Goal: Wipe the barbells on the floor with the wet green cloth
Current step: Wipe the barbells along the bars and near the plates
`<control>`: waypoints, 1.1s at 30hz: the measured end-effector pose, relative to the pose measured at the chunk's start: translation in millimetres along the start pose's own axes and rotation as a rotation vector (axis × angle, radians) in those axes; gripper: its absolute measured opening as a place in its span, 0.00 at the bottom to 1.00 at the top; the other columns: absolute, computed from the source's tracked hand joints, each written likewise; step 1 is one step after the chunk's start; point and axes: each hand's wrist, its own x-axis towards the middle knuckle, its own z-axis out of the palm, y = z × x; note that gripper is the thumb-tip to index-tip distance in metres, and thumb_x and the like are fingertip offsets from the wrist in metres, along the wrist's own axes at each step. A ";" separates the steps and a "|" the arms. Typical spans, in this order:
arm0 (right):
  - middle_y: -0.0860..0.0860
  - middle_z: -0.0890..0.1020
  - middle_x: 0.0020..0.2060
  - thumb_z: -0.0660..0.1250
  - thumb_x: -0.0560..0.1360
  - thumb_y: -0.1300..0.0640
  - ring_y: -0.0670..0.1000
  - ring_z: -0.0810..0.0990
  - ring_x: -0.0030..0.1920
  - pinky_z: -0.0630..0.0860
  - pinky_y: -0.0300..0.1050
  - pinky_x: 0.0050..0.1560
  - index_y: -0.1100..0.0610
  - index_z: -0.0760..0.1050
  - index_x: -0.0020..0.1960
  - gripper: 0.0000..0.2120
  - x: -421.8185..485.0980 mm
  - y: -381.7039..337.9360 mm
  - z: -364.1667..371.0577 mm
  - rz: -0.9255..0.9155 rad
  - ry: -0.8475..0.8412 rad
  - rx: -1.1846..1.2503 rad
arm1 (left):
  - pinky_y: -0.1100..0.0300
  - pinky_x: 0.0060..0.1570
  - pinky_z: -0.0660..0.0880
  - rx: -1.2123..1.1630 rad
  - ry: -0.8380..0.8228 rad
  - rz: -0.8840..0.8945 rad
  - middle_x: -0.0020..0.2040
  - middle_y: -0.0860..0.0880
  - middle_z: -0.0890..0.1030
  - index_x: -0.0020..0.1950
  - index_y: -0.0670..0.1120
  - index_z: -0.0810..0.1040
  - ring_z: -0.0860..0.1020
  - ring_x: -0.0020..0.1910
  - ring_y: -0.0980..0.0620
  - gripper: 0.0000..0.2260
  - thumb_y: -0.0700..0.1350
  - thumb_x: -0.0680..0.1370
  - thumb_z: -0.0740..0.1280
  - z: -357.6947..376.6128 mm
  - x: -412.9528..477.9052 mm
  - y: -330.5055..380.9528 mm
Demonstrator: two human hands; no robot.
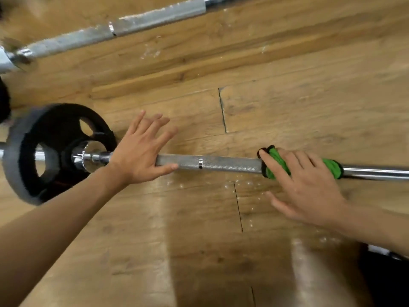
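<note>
The bar [221, 165] lies on the floor [199, 240], running left to right, plate [55, 134] at its left end. Left hand [141, 151] rests open on it; right hand [309, 185] presses the cloth [276, 161] wrapped round it, fingers straight

The knurled stretch of the near barbell [221, 165] lies uncovered at mid-frame, bounded by the left hand [141, 151] pressing on it and by the right hand [305, 185] laid over the green cloth [276, 165] wrapped round the bar. Leftward the upright black weight plate [55, 151] blocks the way. A broad band of wooden floor [287, 96] lies open up to the second barbell [132, 27] slanting across the upper left.
</note>
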 end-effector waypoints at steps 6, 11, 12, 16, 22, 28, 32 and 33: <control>0.64 0.71 0.64 0.58 0.73 0.33 0.64 0.74 0.59 0.73 0.62 0.60 0.63 0.58 0.82 0.47 9.0 -8.0 -24.2 0.049 -0.176 -0.130 | 0.34 0.78 0.53 -0.034 0.063 0.026 0.69 0.41 0.76 0.74 0.47 0.73 0.70 0.72 0.38 0.47 0.80 0.75 0.44 3.2 -1.8 -6.5; 0.64 0.70 0.69 0.54 0.74 0.30 0.66 0.74 0.62 0.74 0.63 0.62 0.61 0.53 0.82 0.47 16.4 -26.0 -40.1 0.200 -0.309 -0.126 | 0.35 0.74 0.59 -0.032 0.102 0.095 0.65 0.42 0.78 0.71 0.47 0.75 0.73 0.66 0.39 0.47 0.81 0.74 0.43 -0.1 3.3 -13.7; 0.65 0.69 0.70 0.52 0.75 0.29 0.67 0.74 0.64 0.73 0.62 0.63 0.60 0.53 0.83 0.48 15.4 -31.2 -43.1 0.233 -0.325 -0.103 | 0.35 0.74 0.60 -0.032 0.112 0.102 0.65 0.41 0.79 0.71 0.47 0.75 0.73 0.66 0.39 0.46 0.81 0.74 0.43 0.0 4.6 -14.7; 0.63 0.73 0.66 0.53 0.77 0.31 0.65 0.75 0.60 0.72 0.61 0.60 0.60 0.62 0.80 0.43 12.9 -35.7 -38.2 0.267 -0.251 -0.061 | 0.35 0.75 0.58 -0.045 0.152 0.098 0.66 0.41 0.78 0.71 0.47 0.75 0.73 0.67 0.39 0.45 0.79 0.76 0.42 2.6 7.5 -15.8; 0.62 0.77 0.54 0.53 0.77 0.30 0.63 0.74 0.52 0.66 0.59 0.54 0.61 0.75 0.70 0.39 30.8 -55.0 -10.6 0.486 0.056 -0.001 | 0.34 0.77 0.56 0.030 0.230 0.057 0.67 0.40 0.77 0.70 0.47 0.75 0.72 0.69 0.38 0.41 0.75 0.79 0.42 8.7 12.5 -13.9; 0.61 0.79 0.52 0.54 0.75 0.28 0.62 0.76 0.51 0.67 0.58 0.53 0.59 0.79 0.64 0.39 72.3 -107.7 -13.5 0.510 0.030 0.082 | 0.35 0.77 0.55 0.072 0.207 0.042 0.66 0.42 0.78 0.70 0.47 0.75 0.71 0.69 0.39 0.37 0.73 0.81 0.46 15.4 3.7 -7.4; 0.59 0.79 0.57 0.50 0.78 0.28 0.61 0.76 0.53 0.67 0.56 0.54 0.58 0.76 0.70 0.39 98.7 -148.1 -12.8 0.367 0.020 0.151 | 0.35 0.74 0.59 0.095 0.211 0.054 0.64 0.41 0.78 0.66 0.45 0.77 0.73 0.66 0.38 0.36 0.72 0.81 0.47 18.0 -5.9 -2.0; 0.58 0.79 0.59 0.51 0.79 0.29 0.61 0.76 0.55 0.67 0.56 0.55 0.58 0.73 0.73 0.39 92.6 -145.1 -11.4 0.316 0.029 0.169 | 0.35 0.74 0.59 0.096 0.213 0.054 0.65 0.41 0.78 0.66 0.44 0.77 0.73 0.66 0.37 0.36 0.72 0.81 0.48 18.9 -8.0 -0.7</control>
